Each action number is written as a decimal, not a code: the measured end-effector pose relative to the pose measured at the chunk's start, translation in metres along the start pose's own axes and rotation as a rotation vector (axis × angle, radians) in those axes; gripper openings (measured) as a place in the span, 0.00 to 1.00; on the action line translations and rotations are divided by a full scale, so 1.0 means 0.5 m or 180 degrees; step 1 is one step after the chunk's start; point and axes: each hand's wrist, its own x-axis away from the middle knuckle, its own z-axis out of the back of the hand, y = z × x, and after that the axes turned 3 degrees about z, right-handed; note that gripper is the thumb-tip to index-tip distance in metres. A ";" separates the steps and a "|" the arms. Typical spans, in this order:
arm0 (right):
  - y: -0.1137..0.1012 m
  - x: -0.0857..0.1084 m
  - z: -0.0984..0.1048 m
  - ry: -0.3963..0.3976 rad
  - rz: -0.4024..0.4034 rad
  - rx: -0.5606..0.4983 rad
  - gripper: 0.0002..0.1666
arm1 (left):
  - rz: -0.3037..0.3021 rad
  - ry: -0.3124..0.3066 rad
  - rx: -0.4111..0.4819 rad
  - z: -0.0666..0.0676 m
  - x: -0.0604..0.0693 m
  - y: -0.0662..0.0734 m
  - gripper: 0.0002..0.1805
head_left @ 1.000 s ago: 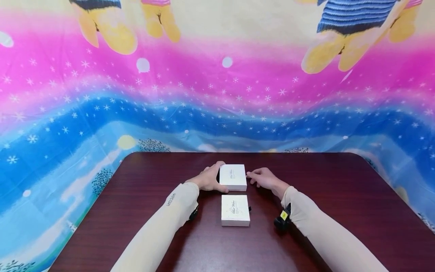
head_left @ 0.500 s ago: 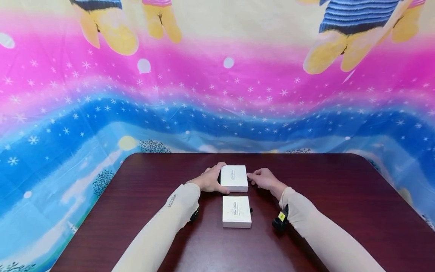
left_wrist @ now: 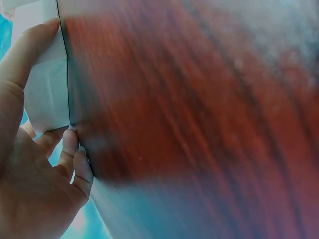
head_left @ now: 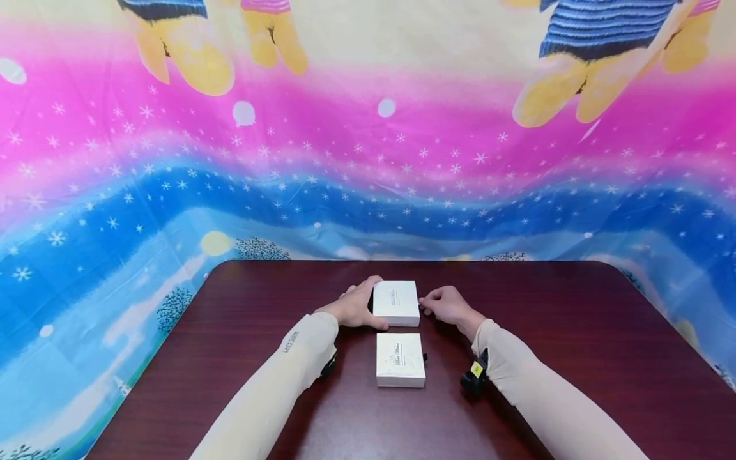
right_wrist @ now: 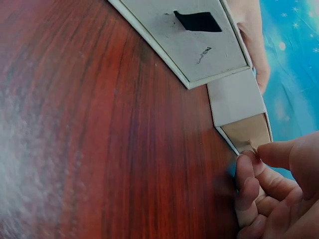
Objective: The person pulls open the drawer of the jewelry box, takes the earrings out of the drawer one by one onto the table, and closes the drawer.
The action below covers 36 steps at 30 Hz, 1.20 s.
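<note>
Two white lidless-looking slide boxes with dark print on top lie on the table in the head view, one behind the other. My left hand (head_left: 356,305) grips the far box (head_left: 395,301) from its left, thumb at the near side and fingers at the back. At that box's right side, my right hand (head_left: 451,305) pinches a small tan pull tab (right_wrist: 252,146) between thumb and forefinger. The tab sticks out of the tan drawer front (right_wrist: 246,130), which sits within the white sleeve. Untouched, the near box (head_left: 400,359) has a black ribbon tab (right_wrist: 200,22) on its right side.
Both boxes rest on a dark reddish wooden table (head_left: 241,396). Its far edge meets a colourful hanging cloth (head_left: 368,140) with snowflakes. A black wrist camera (head_left: 474,378) hangs under the right wrist, close to the table.
</note>
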 end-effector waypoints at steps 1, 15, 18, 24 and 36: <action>0.000 0.000 0.000 0.0005 0.0005 -0.0003 0.16 | -0.0001 0.0006 0.0005 0.000 0.001 0.000 0.58; 0.000 0.007 -0.004 0.0111 0.0131 0.0099 0.14 | -0.0013 0.0039 -0.0004 0.002 0.012 0.007 0.57; -0.001 0.009 -0.005 0.0138 0.0151 0.0116 0.13 | -0.0013 0.0049 -0.0014 0.001 0.011 0.006 0.58; 0.001 0.009 -0.007 0.0169 0.0172 0.0123 0.13 | -0.0017 0.0048 -0.0026 0.001 0.009 0.004 0.57; 0.002 0.006 -0.004 0.0183 0.0197 0.0166 0.14 | 0.0009 0.0013 -0.0019 -0.001 0.002 0.000 0.59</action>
